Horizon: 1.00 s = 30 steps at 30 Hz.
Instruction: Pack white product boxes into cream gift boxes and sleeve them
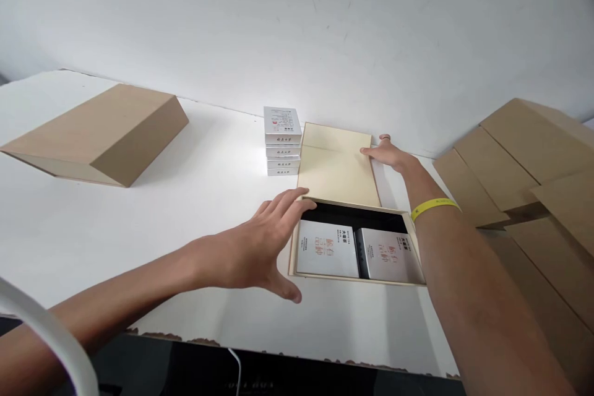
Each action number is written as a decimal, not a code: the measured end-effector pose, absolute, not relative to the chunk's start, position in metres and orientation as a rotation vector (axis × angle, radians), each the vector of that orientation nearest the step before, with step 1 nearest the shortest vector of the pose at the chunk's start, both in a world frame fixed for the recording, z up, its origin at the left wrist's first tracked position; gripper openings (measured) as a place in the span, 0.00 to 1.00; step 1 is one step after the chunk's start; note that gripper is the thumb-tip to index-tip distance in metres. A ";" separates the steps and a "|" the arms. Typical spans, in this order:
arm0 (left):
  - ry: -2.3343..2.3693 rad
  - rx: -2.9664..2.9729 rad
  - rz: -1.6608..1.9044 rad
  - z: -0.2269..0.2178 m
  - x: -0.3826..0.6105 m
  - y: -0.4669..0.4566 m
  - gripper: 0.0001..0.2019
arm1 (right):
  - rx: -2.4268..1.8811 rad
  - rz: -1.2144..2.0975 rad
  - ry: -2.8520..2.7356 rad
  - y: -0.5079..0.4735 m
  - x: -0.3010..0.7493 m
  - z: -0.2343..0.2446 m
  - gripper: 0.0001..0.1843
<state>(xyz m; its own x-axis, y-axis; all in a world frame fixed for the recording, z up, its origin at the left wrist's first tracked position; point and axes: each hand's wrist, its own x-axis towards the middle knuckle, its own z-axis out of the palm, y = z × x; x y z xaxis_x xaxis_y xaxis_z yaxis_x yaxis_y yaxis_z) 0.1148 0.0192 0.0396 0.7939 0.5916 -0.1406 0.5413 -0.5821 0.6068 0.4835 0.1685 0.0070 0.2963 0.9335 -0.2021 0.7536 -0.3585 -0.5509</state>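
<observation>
A cream gift box lies open on the table, its lid folded back flat toward the wall. Two white tea boxes with red and black print, a left one and a right one, sit side by side in its black interior. My left hand is at the box's left side, fingers spread, fingertips at the back left corner. At the lid's far right edge is my right hand, thumb stretched over the edge and fingers partly hidden. Beside the lid stands a stack of small white boxes.
A large brown cardboard box lies tilted on the left of the table. Several brown boxes are piled at the right. A white wall runs along the back. A white cable hangs below the front edge.
</observation>
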 end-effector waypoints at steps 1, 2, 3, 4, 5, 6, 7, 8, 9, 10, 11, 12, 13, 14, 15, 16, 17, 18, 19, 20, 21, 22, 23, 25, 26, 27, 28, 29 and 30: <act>0.860 2.314 0.120 0.033 0.113 0.019 0.62 | -2.170 0.727 -1.517 0.169 0.483 0.008 0.25; 0.862 2.313 0.161 0.025 0.114 0.018 0.62 | -2.120 0.747 -1.517 0.168 0.482 0.009 0.25; 0.844 2.315 0.216 0.016 0.115 0.017 0.61 | -2.074 0.765 -1.518 0.167 0.481 0.011 0.24; 0.814 2.309 0.271 0.008 0.117 0.016 0.60 | -2.032 0.780 -1.520 0.164 0.480 0.013 0.24; 0.782 2.292 0.317 0.001 0.118 0.016 0.59 | -1.995 0.787 -1.523 0.160 0.479 0.016 0.24; 0.759 2.265 0.348 -0.005 0.119 0.016 0.59 | -1.960 0.784 -1.527 0.154 0.478 0.019 0.23; 0.741 2.231 0.363 -0.009 0.118 0.016 0.59 | -1.927 0.767 -1.533 0.146 0.478 0.023 0.24; 0.725 2.194 0.369 -0.012 0.117 0.016 0.58 | -1.894 0.740 -1.543 0.135 0.477 0.027 0.25; 0.707 2.160 0.374 -0.015 0.114 0.016 0.58 | -1.859 0.708 -1.558 0.120 0.478 0.031 0.27; 0.682 2.133 0.382 -0.016 0.110 0.017 0.57 | -1.822 0.672 -1.577 0.102 0.478 0.034 0.29; 0.652 2.118 0.392 -0.017 0.105 0.017 0.56 | -1.783 0.641 -1.606 0.080 0.479 0.037 0.31; 0.620 2.113 0.385 -0.017 0.099 0.017 0.58 | -1.742 0.612 -1.639 0.055 0.479 0.039 0.32; 0.603 2.113 0.363 -0.017 0.092 0.017 0.60 | -1.694 0.583 -1.671 0.027 0.479 0.039 0.33; 0.606 2.110 0.325 -0.017 0.084 0.016 0.64 | -1.654 0.558 -1.705 -0.003 0.479 0.038 0.33; 0.623 2.103 0.289 -0.017 0.076 0.015 0.69 | -1.612 0.499 -1.736 -0.034 0.477 0.034 0.33; 0.651 2.091 0.263 -0.018 0.069 0.014 0.73 | -1.576 0.406 -1.817 -0.064 0.474 0.028 0.34; 0.682 2.079 0.253 -0.019 0.062 0.013 0.77 | -1.538 0.336 -1.887 -0.092 0.471 0.020 0.37; 0.711 2.070 0.257 -0.020 0.057 0.012 0.80 | -1.515 0.325 -1.944 -0.117 0.466 0.010 0.40; 0.727 2.067 0.267 -0.021 0.053 0.010 0.82 | -1.534 0.318 -2.031 -0.138 0.460 -0.002 0.42; 0.734 2.067 0.275 -0.023 0.051 0.010 0.83 | -1.527 0.215 -2.111 -0.155 0.454 -0.014 0.44; 0.743 2.068 0.275 -0.024 0.052 0.009 0.83 | -1.536 0.130 -2.138 -0.167 0.449 -0.026 0.44; 0.747 2.070 0.268 -0.024 0.054 0.009 0.82 | -1.488 0.037 -2.121 -0.177 0.444 -0.038 0.44; 0.744 2.078 0.263 -0.025 0.058 0.010 0.80 | -1.463 -0.021 -2.074 -0.183 0.439 -0.049 0.42; 0.730 2.106 0.268 -0.025 0.068 0.013 0.75 | -1.435 -0.058 -1.957 -0.189 0.433 -0.064 0.39; 0.715 2.122 0.276 -0.024 0.073 0.015 0.73 | -1.444 -0.049 -1.921 -0.190 0.431 -0.070 0.38; 0.694 2.130 0.290 -0.025 0.078 0.017 0.72 | -1.454 -0.036 -1.905 -0.190 0.429 -0.074 0.37; 0.673 2.126 0.313 -0.025 0.083 0.019 0.72 | -1.457 -0.024 -1.900 -0.190 0.428 -0.076 0.36; 0.657 2.113 0.341 -0.026 0.088 0.020 0.72 | -1.444 -0.024 -1.894 -0.190 0.427 -0.078 0.36; 0.644 2.094 0.371 -0.027 0.092 0.022 0.72 | -1.426 -0.022 -1.882 -0.189 0.427 -0.079 0.36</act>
